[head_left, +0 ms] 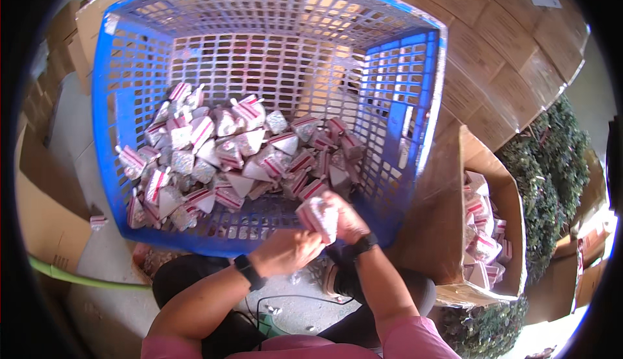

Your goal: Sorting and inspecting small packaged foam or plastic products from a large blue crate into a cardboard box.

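Observation:
Near the front rim of a big blue plastic basket [240, 250], I hold a wedge-shaped cake-slice ornament [319, 219] with red and white stripes and a glittery silver face. My right hand [348, 220] grips it from the right, fingers wrapped over its upper side. From the lower left, my left hand [291, 251] has its fingers closed against the same piece; exactly what its fingertips pinch is hidden. Inside the basket lies a loose heap of similar cake-slice ornaments [250, 142], mostly toward the left and middle. Both wrists wear dark bands.
To the right stands an open cardboard box [513, 190] with more striped ornaments [481, 229]. Green artificial foliage [548, 164] lies beyond it. Stacked cartons [467, 35] rise behind the basket. One ornament [98, 222] rests left of the basket, and a green hose-like strip [84, 277] runs below.

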The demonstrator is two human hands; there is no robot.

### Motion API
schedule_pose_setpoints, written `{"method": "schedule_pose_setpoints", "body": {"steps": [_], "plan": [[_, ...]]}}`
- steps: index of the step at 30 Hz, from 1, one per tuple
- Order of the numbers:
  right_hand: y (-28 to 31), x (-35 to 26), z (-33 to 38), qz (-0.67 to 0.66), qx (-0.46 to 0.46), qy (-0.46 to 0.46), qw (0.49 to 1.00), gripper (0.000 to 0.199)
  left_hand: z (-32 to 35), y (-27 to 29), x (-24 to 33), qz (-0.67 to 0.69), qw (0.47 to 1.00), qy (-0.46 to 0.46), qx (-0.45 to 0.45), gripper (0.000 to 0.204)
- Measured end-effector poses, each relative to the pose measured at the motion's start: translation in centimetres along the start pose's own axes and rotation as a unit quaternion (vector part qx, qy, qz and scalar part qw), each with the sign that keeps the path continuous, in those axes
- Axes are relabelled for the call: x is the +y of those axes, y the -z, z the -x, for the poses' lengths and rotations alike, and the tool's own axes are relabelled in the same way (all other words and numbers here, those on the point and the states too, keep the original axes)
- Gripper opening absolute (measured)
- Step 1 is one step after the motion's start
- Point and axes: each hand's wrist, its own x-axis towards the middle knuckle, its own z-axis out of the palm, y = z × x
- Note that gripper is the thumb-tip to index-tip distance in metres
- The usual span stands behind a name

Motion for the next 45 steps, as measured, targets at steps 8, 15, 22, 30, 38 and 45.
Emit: {"method": "schedule_pose_setpoints", "body": {"steps": [8,15,22,30,38,45], "plan": [[0.6,-13.6,10.4,-0.353,-0.193,0.482,0.778,0.062,-0.3,-0.6,-1.6,-0.069,0.979,0.158,0.109,0.014],[0.2,-5.8,0.6,0.034,0.042,0.268,0.962,0.043,1.1,-1.9,-0.7,-0.085,0.985,0.146,-0.025,0.011],[7.3,4.8,-9.0,0.773,0.215,0.243,0.545,0.047,1.1,-2.2,0.6,-0.076,0.982,0.152,-0.080,0.011],[5.8,4.6,-13.7,0.939,0.163,0.123,0.277,0.057,0.8,-1.5,0.9,0.017,0.974,0.202,-0.101,0.008],[3.3,1.8,-12.3,0.874,0.120,0.119,0.456,0.065,0.9,-1.6,0.4,-0.023,0.979,0.189,-0.069,0.009],[4.6,-1.6,-6.6,0.224,0.294,0.264,0.891,0.038,0.3,-0.3,-2.6,-0.089,0.961,0.260,-0.005,0.013]]}}
